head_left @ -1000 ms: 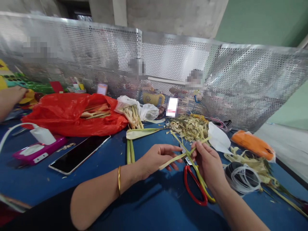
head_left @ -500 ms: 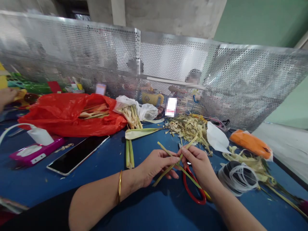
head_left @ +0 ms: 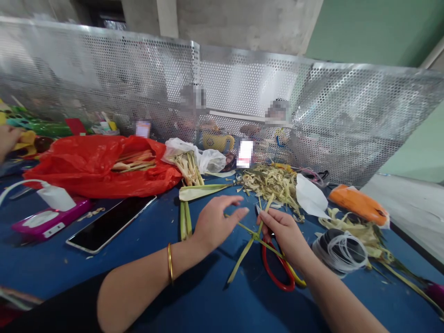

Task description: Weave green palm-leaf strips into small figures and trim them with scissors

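Leaf strips, thin, pale green and crossed over one another (head_left: 255, 233), are pinched at their crossing point by the right hand (head_left: 282, 231), thumb and forefinger closed on the joint just above the blue table surface (head_left: 138, 240). The left hand (head_left: 213, 222) holds nothing: its fingers are spread flat and hover over the near strip end, just beside the crossing. Judged from this posture, the crossing is best kept firmly pinched so the strips do not slip or untwist, while the free hand takes one strip end close to the joint rather than far out, where the narrow leaf would likely bend or split. A long strip end trails down toward the person and should be kept clear of the red-handled scissors (head_left: 275, 270), which lie directly under the work. On the blue surface lie a pair of green stalks (head_left: 185, 219), a heap of shredded yellowish leaf trimmings (head_left: 274, 182), a coil of clear white line (head_left: 342, 252), a red plastic bag holding more leaves (head_left: 97, 166), a black-screened phone (head_left: 111, 222) and a magenta device with a white charger (head_left: 48, 215). A perforated metal screen (head_left: 243, 88) bounds the far edge; other people sit behind it. Green walls show at the right.
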Demonstrator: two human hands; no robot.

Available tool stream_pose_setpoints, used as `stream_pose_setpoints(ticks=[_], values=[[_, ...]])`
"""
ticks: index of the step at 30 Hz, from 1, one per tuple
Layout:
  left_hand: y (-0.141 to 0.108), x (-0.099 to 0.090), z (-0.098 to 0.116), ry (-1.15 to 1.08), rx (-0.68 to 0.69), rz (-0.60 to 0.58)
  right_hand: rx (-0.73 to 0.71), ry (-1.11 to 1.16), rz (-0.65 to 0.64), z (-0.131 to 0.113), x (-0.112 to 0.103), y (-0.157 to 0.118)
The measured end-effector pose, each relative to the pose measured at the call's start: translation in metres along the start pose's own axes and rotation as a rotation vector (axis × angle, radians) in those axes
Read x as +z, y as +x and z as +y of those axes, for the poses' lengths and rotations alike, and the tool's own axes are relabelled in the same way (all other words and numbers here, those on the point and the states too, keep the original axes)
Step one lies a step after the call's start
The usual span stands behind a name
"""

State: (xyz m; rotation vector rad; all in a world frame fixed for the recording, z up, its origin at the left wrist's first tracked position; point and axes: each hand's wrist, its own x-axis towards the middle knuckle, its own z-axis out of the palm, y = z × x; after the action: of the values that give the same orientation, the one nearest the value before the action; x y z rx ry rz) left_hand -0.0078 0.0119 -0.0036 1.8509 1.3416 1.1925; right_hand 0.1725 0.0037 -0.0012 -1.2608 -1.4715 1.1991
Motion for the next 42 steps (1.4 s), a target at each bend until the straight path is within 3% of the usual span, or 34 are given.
stream_pose_setpoints(ticks=[3,5,9,12,15,19,22,26,31,39,42], values=[[-0.006,-0.002,0.001,0.191,0.264,-0.3,-0.045,-0.068,-0.068,0.002,0.003,-0.001],[-0.009,-0.001,0.0,0.228,0.271,-0.381,-0.125,-0.153,-0.072,0.002,0.004,-0.003],[-0.004,0.002,-0.007,0.041,0.017,-0.307,-0.398,-0.615,0.065,0.0,0.001,-0.006],[0.002,0.004,-0.009,-0.227,-0.189,-0.234,-0.517,-0.918,0.024,0.0,-0.002,-0.006],[0.007,0.001,-0.005,-0.421,-0.312,-0.357,-0.55,-1.019,-0.004,0.001,-0.005,-0.004],[0.01,-0.011,-0.001,-0.537,-0.387,-0.649,-0.597,-1.015,-0.038,-0.002,-0.01,-0.002],[0.01,-0.015,-0.004,-0.592,-0.422,-0.749,-0.628,-0.995,-0.111,-0.005,-0.01,-0.003],[0.006,-0.007,-0.009,-0.487,-0.446,-0.678,-0.631,-1.012,-0.175,-0.006,-0.005,-0.007],[0.002,0.0,-0.007,-0.496,-0.471,-0.55,-0.562,-1.016,-0.137,-0.004,-0.004,-0.006],[-0.003,0.0,0.0,-0.433,-0.363,-0.543,-0.428,-0.767,-0.128,-0.007,-0.012,-0.003],[-0.01,0.006,-0.002,-0.394,-0.309,-0.656,-0.327,-0.498,-0.084,-0.006,-0.006,-0.004]])
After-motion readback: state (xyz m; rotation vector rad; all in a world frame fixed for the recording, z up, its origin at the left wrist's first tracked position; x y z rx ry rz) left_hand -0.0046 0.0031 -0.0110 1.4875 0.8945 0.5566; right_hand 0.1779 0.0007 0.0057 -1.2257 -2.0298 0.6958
